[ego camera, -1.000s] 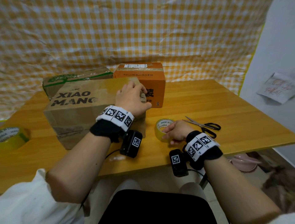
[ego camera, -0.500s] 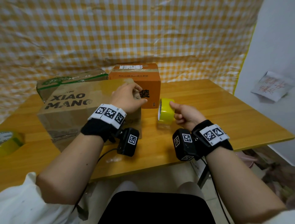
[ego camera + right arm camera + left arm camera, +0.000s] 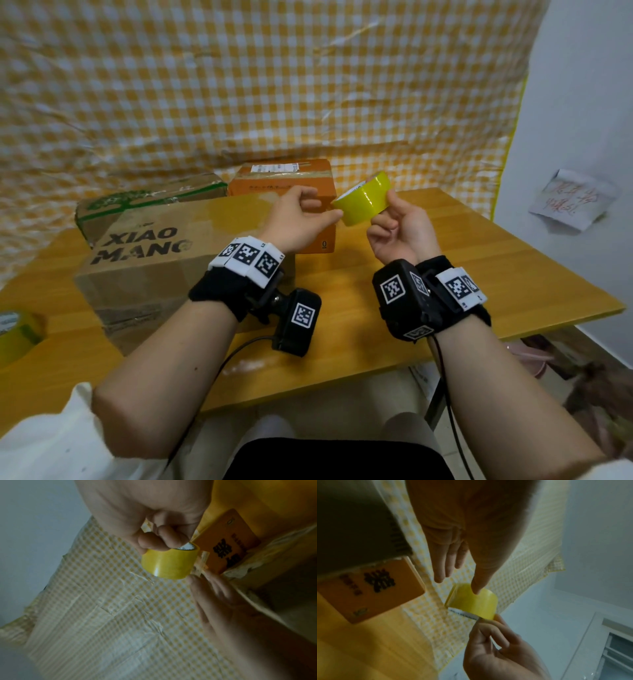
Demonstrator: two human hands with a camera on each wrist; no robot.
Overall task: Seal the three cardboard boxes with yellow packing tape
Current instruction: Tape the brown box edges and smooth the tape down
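Observation:
My right hand (image 3: pixel 394 222) holds a yellow tape roll (image 3: pixel 363 200) in the air, fingers curled into its core (image 3: pixel 185 547). My left hand (image 3: pixel 301 216) hovers beside it with fingers extended, and its thumb tip (image 3: pixel 476 591) touches the roll's outer face (image 3: pixel 474 603). Three boxes stand on the table: a large brown "XIAO MANG" box (image 3: pixel 164 253) in front with glossy tape on its top, a green-printed box (image 3: pixel 147 202) behind it, and an orange box (image 3: pixel 274 181) at the back, just behind the hands.
The wooden table (image 3: pixel 496 284) stretches right of the boxes. A second tape roll (image 3: pixel 17 329) lies at the table's left edge. A yellow checked cloth (image 3: pixel 274 85) hangs behind, and a white wall with a paper note (image 3: pixel 575 202) stands right.
My right hand picked the tape roll off the table and raised it in front of the orange box. My left hand left the large box's top and reached over to the roll.

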